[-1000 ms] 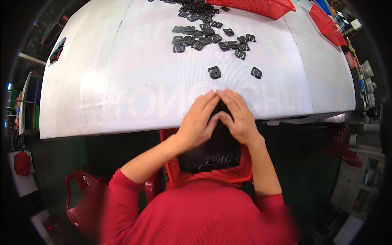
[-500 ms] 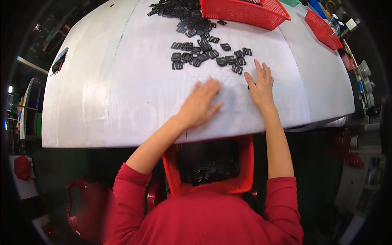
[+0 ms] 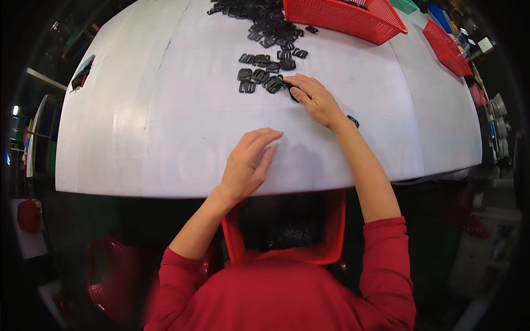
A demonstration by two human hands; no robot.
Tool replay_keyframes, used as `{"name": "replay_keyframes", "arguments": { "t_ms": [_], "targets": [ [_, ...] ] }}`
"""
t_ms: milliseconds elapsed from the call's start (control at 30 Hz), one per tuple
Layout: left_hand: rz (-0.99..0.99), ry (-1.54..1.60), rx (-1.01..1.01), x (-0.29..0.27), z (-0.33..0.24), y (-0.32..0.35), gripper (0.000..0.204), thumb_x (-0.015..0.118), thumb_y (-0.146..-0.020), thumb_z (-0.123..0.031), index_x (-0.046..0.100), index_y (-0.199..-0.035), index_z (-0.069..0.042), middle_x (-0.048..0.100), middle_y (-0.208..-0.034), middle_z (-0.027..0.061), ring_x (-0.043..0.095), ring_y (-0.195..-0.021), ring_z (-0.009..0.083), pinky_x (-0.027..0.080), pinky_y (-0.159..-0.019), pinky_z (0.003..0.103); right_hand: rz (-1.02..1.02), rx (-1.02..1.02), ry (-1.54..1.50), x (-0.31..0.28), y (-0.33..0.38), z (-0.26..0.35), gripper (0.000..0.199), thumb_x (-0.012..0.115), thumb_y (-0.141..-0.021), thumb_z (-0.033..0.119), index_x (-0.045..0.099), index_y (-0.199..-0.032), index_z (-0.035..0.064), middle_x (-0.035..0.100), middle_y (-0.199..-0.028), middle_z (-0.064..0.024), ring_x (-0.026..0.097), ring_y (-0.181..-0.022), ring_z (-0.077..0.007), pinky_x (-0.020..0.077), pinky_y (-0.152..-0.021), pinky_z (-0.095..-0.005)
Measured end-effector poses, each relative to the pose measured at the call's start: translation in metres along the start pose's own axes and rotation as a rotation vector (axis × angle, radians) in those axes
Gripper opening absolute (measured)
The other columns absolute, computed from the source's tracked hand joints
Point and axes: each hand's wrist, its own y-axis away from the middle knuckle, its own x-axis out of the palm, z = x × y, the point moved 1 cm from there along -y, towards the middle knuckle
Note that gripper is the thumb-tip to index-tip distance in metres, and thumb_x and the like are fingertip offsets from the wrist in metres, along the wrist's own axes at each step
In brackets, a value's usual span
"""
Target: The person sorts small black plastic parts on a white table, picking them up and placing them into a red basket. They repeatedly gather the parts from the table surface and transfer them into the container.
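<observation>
My right hand (image 3: 314,99) reaches across the white table (image 3: 182,138), its fingers stretched over black plastic strap buckles (image 3: 273,84) at the edge of a small group. Dark pieces show under its fingertips; what lies beneath the palm is hidden. Closer to the table's front edge, my left hand (image 3: 247,163) hovers or rests with thumb and fingers apart and nothing visible between them. A lone black buckle (image 3: 353,121) lies just right of my right wrist. Beyond the small group spreads a dense pile of the same buckles (image 3: 259,19).
A red perforated basket (image 3: 348,21) stands at the far side, with black pieces inside. Farther right is another red basket (image 3: 446,48). Below the table's front edge, a red crate (image 3: 234,243) holds dark pieces near my lap. A small dark item (image 3: 83,73) lies far left.
My right hand has moved left, and the loose buckles on the right of the group no longer show there. My left hand has drawn back toward the table's front edge. The view has shifted slightly.
</observation>
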Motion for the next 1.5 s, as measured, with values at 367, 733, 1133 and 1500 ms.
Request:
{"name": "replay_keyframes", "arguments": {
  "t_ms": [367,733,1133,1500],
  "targets": [
    [-0.109,-0.106,-0.073,-0.003,0.002,0.037,0.040,0.064,-0.085,0.003,0.062,-0.124,-0.004,0.062,-0.124,0.0163,0.059,-0.116,0.0324,0.048,-0.097,0.038,-0.079,0.147,-0.414,-0.005,0.084,0.081,0.029,0.056,-0.099,0.021,0.066,-0.121,0.0050,0.065,-0.122,-0.0148,0.060,-0.116,-0.0300,0.0445,-0.101,-0.0340],
    [-0.053,-0.475,0.063,0.001,-0.001,0.031,0.035,0.073,-0.079,-0.007,0.069,-0.113,-0.006,0.065,-0.115,0.0064,0.059,-0.101,0.0281,0.047,-0.086,0.038,-0.226,-0.023,0.315,0.038,0.102,0.109,0.041,0.076,-0.079,0.030,0.068,-0.117,0.0170,0.063,-0.123,-0.0003,0.052,-0.124,-0.0230,0.0281,-0.109,-0.0574],
    [-0.105,-0.359,-0.263,-0.027,0.000,0.039,0.023,0.068,-0.084,-0.004,0.072,-0.107,-0.005,0.068,-0.095,0.0073,0.060,-0.084,0.0265,0.049,-0.073,0.036,-0.252,-0.053,0.326,0.038,0.098,0.118,0.028,0.076,-0.079,0.024,0.072,-0.105,0.0161,0.065,-0.116,0.0031,0.055,-0.118,-0.0200,0.0303,-0.108,-0.0533],
    [-0.085,-0.656,-0.003,-0.003,-0.004,0.017,0.028,0.073,-0.081,-0.017,0.072,-0.108,-0.008,0.068,-0.105,0.0019,0.060,-0.095,0.0218,0.044,-0.081,0.035,-0.252,0.048,0.350,0.026,0.079,0.104,0.025,0.075,-0.078,0.017,0.072,-0.102,0.0127,0.067,-0.105,0.0007,0.058,-0.103,-0.0211,0.0400,-0.095,-0.0409]
  ]
}}
